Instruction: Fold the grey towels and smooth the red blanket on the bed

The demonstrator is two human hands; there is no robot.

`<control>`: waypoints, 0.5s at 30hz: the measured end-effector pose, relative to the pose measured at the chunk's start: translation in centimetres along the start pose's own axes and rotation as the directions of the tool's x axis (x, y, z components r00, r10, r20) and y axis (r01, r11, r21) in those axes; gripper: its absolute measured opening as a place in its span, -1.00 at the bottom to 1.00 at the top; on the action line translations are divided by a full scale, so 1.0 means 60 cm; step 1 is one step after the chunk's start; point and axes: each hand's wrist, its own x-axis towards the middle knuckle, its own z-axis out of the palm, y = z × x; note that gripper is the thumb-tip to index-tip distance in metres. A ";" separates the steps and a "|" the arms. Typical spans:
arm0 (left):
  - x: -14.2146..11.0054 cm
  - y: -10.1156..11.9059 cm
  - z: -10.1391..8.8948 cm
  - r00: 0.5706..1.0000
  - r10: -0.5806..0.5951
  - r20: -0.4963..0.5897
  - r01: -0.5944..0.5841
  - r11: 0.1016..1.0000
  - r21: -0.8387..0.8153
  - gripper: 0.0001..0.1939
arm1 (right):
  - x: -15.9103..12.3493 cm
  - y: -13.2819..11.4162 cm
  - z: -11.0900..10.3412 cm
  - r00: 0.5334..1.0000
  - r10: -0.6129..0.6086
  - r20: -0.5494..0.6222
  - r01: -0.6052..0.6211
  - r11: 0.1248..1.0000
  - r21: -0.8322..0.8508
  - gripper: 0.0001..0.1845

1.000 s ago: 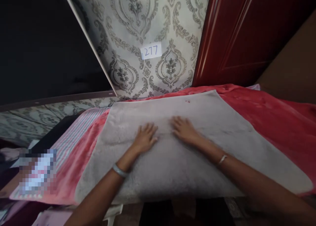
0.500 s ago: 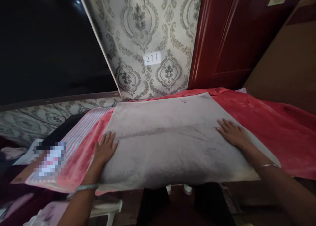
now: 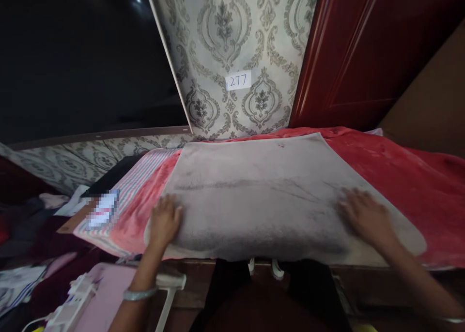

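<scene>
A grey towel [image 3: 261, 196] lies spread flat over a red blanket [image 3: 407, 177] on a table. My left hand [image 3: 165, 220] rests flat on the towel's near left corner, fingers stretched out. Near the towel's right edge lies my right hand [image 3: 365, 216], flat too, fingers apart and slightly blurred. Neither hand holds anything. Both wrists wear bangles.
A striped cloth [image 3: 140, 174] shows under the blanket's left end. Patterned wallpaper with a paper label "277" [image 3: 238, 80] stands behind, a dark screen [image 3: 80, 61] at left, a red door [image 3: 356, 51] at right. Pink items and a white cord [image 3: 72, 303] lie low left.
Both hands slid apart from the towel's middle to its left and right edges, then drew slightly toward the near edge. The view shifted a little to the left.
</scene>
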 end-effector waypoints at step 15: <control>-0.085 0.081 0.033 0.982 0.186 0.014 -0.186 0.982 -0.029 -0.38 | -0.084 -0.158 0.021 0.959 -0.277 0.058 0.276 0.961 0.023 -0.29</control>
